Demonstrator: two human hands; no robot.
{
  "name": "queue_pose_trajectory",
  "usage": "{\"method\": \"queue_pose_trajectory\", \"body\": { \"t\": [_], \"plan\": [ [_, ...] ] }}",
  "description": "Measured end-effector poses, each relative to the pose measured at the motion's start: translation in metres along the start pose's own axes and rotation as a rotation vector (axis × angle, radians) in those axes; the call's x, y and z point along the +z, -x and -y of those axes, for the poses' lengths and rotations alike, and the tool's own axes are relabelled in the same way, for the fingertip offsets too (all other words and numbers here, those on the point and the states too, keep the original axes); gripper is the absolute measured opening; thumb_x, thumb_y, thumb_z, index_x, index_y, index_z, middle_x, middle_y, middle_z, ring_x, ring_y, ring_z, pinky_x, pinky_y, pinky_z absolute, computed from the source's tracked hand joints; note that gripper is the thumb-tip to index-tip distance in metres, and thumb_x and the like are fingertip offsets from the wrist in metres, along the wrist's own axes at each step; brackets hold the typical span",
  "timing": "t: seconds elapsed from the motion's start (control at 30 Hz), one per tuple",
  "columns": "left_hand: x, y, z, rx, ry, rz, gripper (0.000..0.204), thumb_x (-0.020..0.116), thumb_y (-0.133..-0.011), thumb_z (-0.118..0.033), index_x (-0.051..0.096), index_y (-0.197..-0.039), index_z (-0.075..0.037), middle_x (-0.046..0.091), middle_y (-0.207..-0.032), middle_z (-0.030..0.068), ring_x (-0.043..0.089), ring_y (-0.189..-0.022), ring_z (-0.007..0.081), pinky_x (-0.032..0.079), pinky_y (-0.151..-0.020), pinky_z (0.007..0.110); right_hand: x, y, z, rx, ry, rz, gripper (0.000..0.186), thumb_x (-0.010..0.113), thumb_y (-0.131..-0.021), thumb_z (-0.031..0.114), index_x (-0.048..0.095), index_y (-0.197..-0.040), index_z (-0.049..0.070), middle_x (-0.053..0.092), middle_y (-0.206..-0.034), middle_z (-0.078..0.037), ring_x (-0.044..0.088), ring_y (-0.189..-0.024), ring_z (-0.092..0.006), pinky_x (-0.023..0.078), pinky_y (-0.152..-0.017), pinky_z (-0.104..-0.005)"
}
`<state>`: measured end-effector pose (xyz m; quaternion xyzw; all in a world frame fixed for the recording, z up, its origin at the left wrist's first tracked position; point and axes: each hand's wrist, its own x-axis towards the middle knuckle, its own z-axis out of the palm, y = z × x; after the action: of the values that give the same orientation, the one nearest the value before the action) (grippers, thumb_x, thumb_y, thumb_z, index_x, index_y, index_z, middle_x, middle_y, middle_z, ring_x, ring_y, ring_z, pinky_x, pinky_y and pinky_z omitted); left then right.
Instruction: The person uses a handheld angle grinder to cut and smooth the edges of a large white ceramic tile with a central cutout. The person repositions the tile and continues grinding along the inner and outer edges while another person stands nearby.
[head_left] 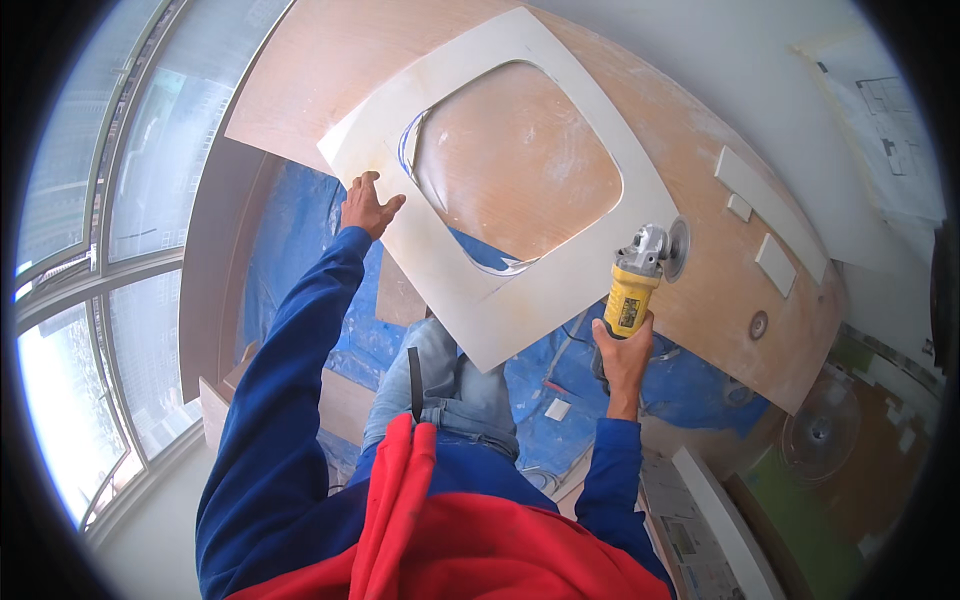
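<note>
1. White panel [470, 320]: it lies on the large wooden board [720, 290], its near corner jutting past the board's edge above the legs [430, 355]; that overhang could flex or chatter under a tool, so sliding it further onto the board, or clamping it, would steady the work.
2. Rounded opening [525, 150]: slivers [512, 267] stand up at its near edge, and blue marking [406, 140] curves along its left side; these look like the spots to trim, best done in light, sweeping passes up to the line, easing off at the corners.
3. Left hand [368, 208]: fingers spread, gripping nothing, resting at the panel's left edge; a good steadying place, well apart from the disc, and worth keeping so.
4. Right hand [625, 360]: wrapped round the body of the yellow angle grinder [631, 290]; one-handed control is likely weak against a kick, so a second hand on the tool would be safer once the panel is secured.
5. Grinding disc [676, 249]: poised at the panel's right corner; whether it touches or spins, I cannot tell; it should be at speed before meeting the edge.
6. Further out: the black strap [415, 385] hanging in front of the body is best tucked away; the white offcuts [775, 265] on the board are best kept clear of the disc.
</note>
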<state>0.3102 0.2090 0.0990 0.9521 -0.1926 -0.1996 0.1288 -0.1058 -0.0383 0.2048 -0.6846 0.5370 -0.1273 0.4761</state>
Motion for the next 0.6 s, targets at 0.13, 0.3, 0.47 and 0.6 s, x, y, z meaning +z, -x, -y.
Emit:
{"method": "queue_pose_trajectory", "body": {
  "t": [0.13, 0.3, 0.47, 0.6],
  "plan": [
    [-0.01, -0.082, -0.043, 0.137, -0.083, 0.033, 0.089, 0.084, -0.082, -0.047, 0.047, -0.151, -0.004, 0.048, -0.154, 0.02, 0.045, -0.145, 0.0379, 0.04, -0.115, 0.055, 0.006, 0.0, -0.007, 0.032, 0.051, -0.051, 0.061, 0.089, -0.075, 0.015, 0.053, -0.121, -0.003, 0.07, -0.107, -0.019, 0.072, -0.096, -0.0306, 0.057, -0.085, -0.0431],
    [-0.01, -0.202, -0.071, 0.305, -0.291, -0.074, 0.129, 0.085, -0.07, -0.069, 0.023, -0.167, -0.011, 0.022, -0.171, 0.0285, 0.023, -0.159, 0.0445, 0.023, -0.126, 0.061, 0.027, 0.007, -0.013, 0.049, 0.113, -0.148, 0.063, 0.089, -0.074, 0.013, 0.053, -0.124, -0.002, 0.069, -0.106, -0.019, 0.071, -0.095, -0.0311, 0.056, -0.086, -0.0431],
    [-0.007, -0.269, -0.082, 0.235, -0.357, 0.099, 0.131, 0.086, -0.067, -0.07, 0.022, -0.169, -0.019, 0.026, -0.169, 0.0268, 0.027, -0.158, 0.0453, 0.023, -0.126, 0.065, 0.04, 0.021, -0.012, 0.128, 0.122, -0.202, 0.068, 0.088, -0.074, 0.011, 0.052, -0.13, -0.003, 0.067, -0.11, -0.019, 0.068, -0.101, -0.0296, 0.054, -0.091, -0.0422],
    [0.003, -0.282, -0.07, 0.356, -0.439, 0.107, 0.12, 0.088, -0.069, -0.064, 0.029, -0.164, -0.02, 0.04, -0.158, 0.0242, 0.041, -0.148, 0.0432, 0.035, -0.117, 0.067, 0.042, 0.038, 0.007, 0.181, 0.09, -0.228, 0.07, 0.087, -0.074, 0.01, 0.051, -0.133, -0.003, 0.065, -0.114, -0.017, 0.066, -0.106, -0.0276, 0.052, -0.095, -0.0412]
  ]
}}
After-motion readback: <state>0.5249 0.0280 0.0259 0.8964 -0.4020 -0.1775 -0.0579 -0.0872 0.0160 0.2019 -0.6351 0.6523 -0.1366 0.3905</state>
